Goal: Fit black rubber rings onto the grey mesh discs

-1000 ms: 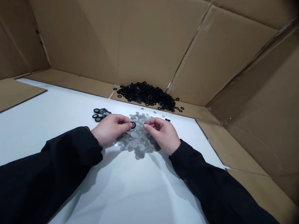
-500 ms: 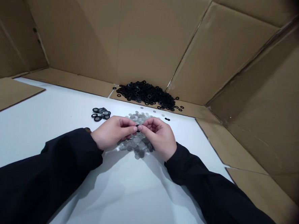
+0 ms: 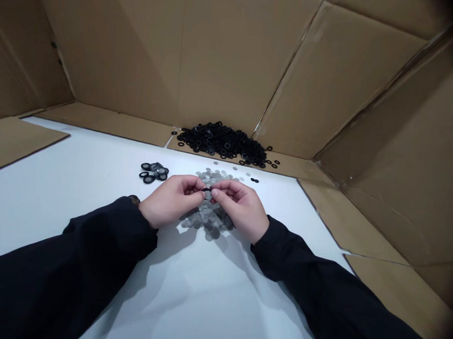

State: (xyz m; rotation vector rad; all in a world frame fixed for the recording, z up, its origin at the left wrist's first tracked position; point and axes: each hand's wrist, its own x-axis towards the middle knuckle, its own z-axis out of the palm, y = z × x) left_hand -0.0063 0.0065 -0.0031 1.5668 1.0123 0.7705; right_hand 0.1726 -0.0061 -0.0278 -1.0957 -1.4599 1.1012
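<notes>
One black ring (image 3: 207, 190) is being pinched above a pile of grey discs (image 3: 209, 222), both grips, of the left hand (image 3: 173, 199) and the right hand (image 3: 243, 206), being nearly closed at its edges. Its dark rim is being seen as a thin arc, partly hidden by fingertips. Two small black pieces (image 3: 254, 181) and a cluster of disc-filled rings (image 3: 148, 179), too overlapped to count, are being carried by the white worktop (image 3: 203, 301). Countless rings (image 3: 224, 143) are being heaped by the cardboard wall (image 3: 236, 62).

Kinda a cardboard box setup tbh: creased brown cardboard walls (image 3: 225, 62) at 10, 12 and 2 o'clock, plus a seam (image 3: 290, 63) slanting up toward 1. The desk (image 3: 203, 291) is white, with flat cardboard strips (image 3: 110, 124) at 10, 12 and 3. Light's pretty soft, with faint shadows across the white.
</notes>
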